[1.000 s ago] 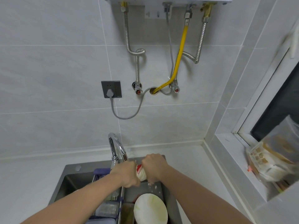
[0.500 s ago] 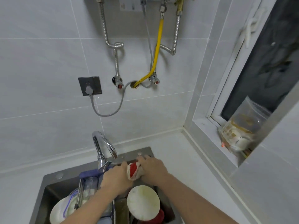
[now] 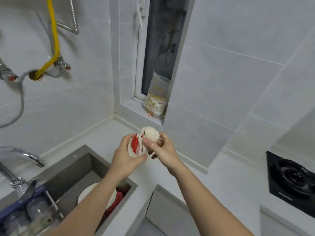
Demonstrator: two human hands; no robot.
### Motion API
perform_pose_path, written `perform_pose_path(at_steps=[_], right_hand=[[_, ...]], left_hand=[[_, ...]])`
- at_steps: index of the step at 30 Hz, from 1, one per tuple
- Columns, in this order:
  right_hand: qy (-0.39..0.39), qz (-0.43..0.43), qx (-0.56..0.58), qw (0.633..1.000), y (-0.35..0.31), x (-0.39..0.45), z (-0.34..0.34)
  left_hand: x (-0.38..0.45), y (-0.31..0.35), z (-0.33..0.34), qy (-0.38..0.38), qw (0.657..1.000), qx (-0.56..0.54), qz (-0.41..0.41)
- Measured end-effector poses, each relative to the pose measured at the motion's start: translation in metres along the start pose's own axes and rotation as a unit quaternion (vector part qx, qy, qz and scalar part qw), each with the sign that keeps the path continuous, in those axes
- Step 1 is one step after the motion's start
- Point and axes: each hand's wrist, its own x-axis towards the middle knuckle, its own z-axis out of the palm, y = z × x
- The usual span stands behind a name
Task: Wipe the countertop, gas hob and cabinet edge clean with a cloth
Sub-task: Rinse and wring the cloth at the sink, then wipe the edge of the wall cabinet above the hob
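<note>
White-and-red cloth bunched in both hands' fingers, above countertop corner

Two hands show: the left hand and the right hand, and between them sits one bunched white-and-red cloth. Below and left of the hands lies one sink, with one tap farther left and one pale plate under the left forearm. One gas hob lies well right of the right hand, one packet stands on the sill above them, and one yellow hose hangs up left.
</note>
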Motion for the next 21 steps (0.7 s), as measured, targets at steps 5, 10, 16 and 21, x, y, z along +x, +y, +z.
perform_pose_path(at_steps=[5,10,16,21], right_hand=[[0.111,0.032,0.007,0.993,0.008,-0.071,-0.106],[0.199,0.030,0.049,0.978,0.024,-0.139,-0.198],[0.275,0.014,0.089,0.957,0.048,-0.217,-0.328],[0.309,0.006,0.077,0.948,0.064,-0.284,-0.458]], left_hand=[[-0.006,0.045,0.093,-0.124,0.988,0.070,0.064],[-0.032,0.094,0.186,-0.159,0.968,0.114,0.158],[-0.060,0.160,0.319,-0.275,0.926,0.113,0.232],[-0.100,0.220,0.445,-0.305,0.893,0.121,0.307]])
